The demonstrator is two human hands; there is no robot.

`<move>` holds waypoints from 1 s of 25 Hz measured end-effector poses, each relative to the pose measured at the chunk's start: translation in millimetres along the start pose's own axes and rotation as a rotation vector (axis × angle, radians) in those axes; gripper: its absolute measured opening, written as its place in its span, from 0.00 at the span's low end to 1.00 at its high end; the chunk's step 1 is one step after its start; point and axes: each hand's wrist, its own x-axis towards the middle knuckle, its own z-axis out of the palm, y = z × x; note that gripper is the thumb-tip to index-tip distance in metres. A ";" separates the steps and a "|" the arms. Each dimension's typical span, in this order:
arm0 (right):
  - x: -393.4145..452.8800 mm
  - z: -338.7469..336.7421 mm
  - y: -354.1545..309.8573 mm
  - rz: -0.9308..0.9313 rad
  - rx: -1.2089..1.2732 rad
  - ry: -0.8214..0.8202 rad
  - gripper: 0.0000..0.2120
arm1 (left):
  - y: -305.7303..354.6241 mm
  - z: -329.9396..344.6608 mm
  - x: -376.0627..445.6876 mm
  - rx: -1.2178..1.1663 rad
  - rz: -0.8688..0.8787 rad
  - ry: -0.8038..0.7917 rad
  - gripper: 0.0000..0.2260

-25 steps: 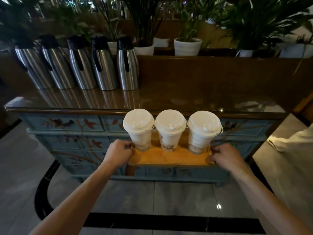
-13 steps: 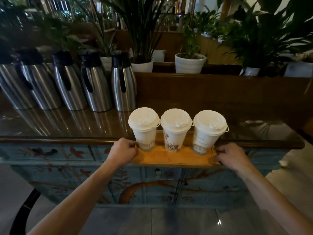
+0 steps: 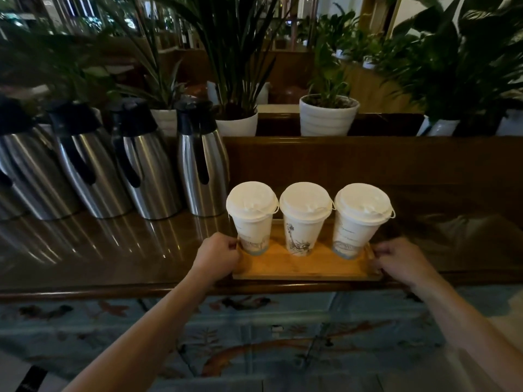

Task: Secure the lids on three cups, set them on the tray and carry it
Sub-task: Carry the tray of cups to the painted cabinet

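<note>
Three white paper cups with white lids stand in a row on a small wooden tray point(image 3: 300, 267): the left cup point(image 3: 252, 222), the middle cup point(image 3: 304, 224) and the right cup point(image 3: 358, 224). My left hand point(image 3: 216, 257) grips the tray's left end, fingers curled round its edge. My right hand point(image 3: 402, 261) grips the right end the same way. The tray is over the front part of a dark glossy wooden counter point(image 3: 113, 250); whether it rests on the counter I cannot tell.
Several steel thermos jugs point(image 3: 202, 162) with black handles stand in a row at the left of the counter. A raised wooden ledge point(image 3: 368, 165) behind holds potted plants in white pots point(image 3: 328, 114). Below the counter is a blue painted cabinet front point(image 3: 254, 335).
I have moved closer to the counter. The tray with the cups, held in both hands, has gone from in front of the cabinet to over the counter's front edge.
</note>
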 end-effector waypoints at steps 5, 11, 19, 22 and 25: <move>40.2 2.1 3.1 0.005 -0.044 0.014 0.05 | 7.8 11.2 29.3 0.000 -0.041 -0.014 0.09; 84.8 0.9 9.1 -0.014 -0.050 -0.029 0.07 | 18.1 23.4 60.5 0.003 -0.087 -0.003 0.09; 121.9 0.7 14.1 -0.003 -0.091 -0.089 0.05 | 18.7 37.2 91.2 -0.020 -0.114 -0.004 0.08; 129.8 -0.3 10.3 -0.010 -0.074 -0.093 0.06 | 21.1 37.7 102.0 0.003 -0.132 0.006 0.09; 138.7 -2.3 6.0 -0.025 -0.057 -0.084 0.11 | 24.9 36.8 112.8 0.047 -0.136 0.015 0.10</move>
